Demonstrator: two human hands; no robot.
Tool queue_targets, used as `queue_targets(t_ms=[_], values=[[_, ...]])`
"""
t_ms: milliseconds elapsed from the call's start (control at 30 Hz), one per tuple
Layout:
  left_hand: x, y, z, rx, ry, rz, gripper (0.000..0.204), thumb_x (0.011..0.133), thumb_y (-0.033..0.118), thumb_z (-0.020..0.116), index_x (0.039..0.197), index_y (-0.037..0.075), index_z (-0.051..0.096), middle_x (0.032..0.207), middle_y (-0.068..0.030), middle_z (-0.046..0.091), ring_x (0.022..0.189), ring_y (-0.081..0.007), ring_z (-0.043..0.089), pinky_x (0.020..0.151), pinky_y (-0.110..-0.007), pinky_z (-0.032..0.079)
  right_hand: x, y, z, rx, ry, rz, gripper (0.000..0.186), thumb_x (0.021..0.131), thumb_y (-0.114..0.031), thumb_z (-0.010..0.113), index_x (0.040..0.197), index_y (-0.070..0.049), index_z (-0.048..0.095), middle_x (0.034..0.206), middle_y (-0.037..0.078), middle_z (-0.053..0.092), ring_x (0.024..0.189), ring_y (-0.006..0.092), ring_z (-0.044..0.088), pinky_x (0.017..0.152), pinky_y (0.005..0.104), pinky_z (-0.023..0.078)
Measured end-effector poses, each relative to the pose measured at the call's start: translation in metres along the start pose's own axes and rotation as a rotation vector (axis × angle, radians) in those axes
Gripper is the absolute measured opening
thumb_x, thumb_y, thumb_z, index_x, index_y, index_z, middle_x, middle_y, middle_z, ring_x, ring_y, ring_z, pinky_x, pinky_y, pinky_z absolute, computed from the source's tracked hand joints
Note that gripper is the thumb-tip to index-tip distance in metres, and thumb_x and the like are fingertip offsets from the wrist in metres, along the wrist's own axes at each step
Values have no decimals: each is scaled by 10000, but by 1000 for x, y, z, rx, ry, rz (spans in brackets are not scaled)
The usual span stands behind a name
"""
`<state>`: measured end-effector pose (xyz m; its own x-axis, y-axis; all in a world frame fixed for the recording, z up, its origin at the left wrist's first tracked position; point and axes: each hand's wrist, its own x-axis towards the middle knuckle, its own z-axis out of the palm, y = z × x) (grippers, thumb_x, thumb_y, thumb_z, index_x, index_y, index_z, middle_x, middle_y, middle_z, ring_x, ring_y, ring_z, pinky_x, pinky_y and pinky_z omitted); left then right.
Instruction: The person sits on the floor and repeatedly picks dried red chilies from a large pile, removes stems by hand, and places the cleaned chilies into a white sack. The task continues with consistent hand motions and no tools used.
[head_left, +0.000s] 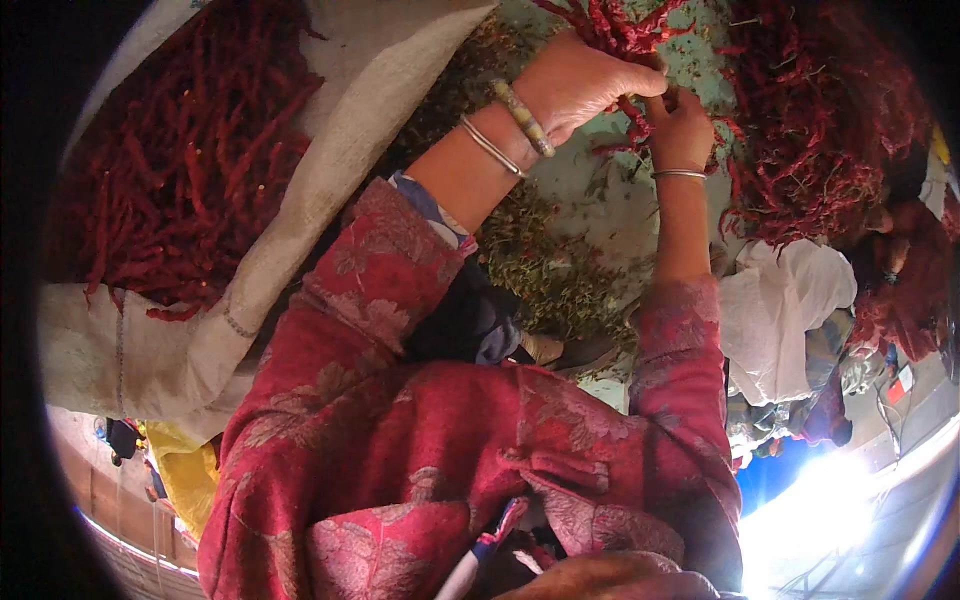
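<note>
My left hand, with a beaded bracelet and metal bangles at its wrist, is closed round a bunch of dried red chillies. The chillies stick out past its fingers at the top of the view. Close against its thumb is my right hand, one bangle on the wrist, its fingertips drawn together in a pinch. What lies in that pinch is hidden. A few more red chillies show just below, between the two hands.
An open whitish woven sack on the left is full of red chillies. At the right lies a large heap of dried chillies. Stems and plant scraps litter the pale green ground below my hands. Another person's hand shows at the far right.
</note>
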<state>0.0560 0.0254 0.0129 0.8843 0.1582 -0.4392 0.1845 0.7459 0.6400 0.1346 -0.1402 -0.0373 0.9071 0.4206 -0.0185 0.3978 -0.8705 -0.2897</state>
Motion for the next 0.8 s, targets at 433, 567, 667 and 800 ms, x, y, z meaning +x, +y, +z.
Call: queue_targets(t_ms=[433,567,667,800], values=[[3,-8,-4,284,78,12,143,655,152,667,623,31,599,564,-6,550,496,-94,473,456,-263,368,-1,-14,-27,623,-64,326,188,729,-161,651,829,-8,606,680,64,619,599,132,582,558,257,464],[0,-9,0,479,-29,-23,220,630,204,669,663,-4,606,563,-41,559,518,-125,501,518,-294,426,-9,-49,-61,901,-84,394,138,764,-112,635,828,4,600,699,22,601,569,72,533,534,187,416],[1,-13,-3,521,-86,-51,262,634,249,664,697,-3,627,596,-82,589,558,-148,544,566,-302,451,-15,-62,-70,901,-86,365,153,784,-141,626,844,-2,599,681,-1,570,570,58,497,532,186,382],[7,-18,-4,700,-118,39,310,641,295,660,707,-7,635,638,-120,608,594,-205,577,598,-315,462,-16,-68,-78,895,-118,388,119,798,-138,604,812,-20,598,632,-17,534,549,55,462,508,184,349]])
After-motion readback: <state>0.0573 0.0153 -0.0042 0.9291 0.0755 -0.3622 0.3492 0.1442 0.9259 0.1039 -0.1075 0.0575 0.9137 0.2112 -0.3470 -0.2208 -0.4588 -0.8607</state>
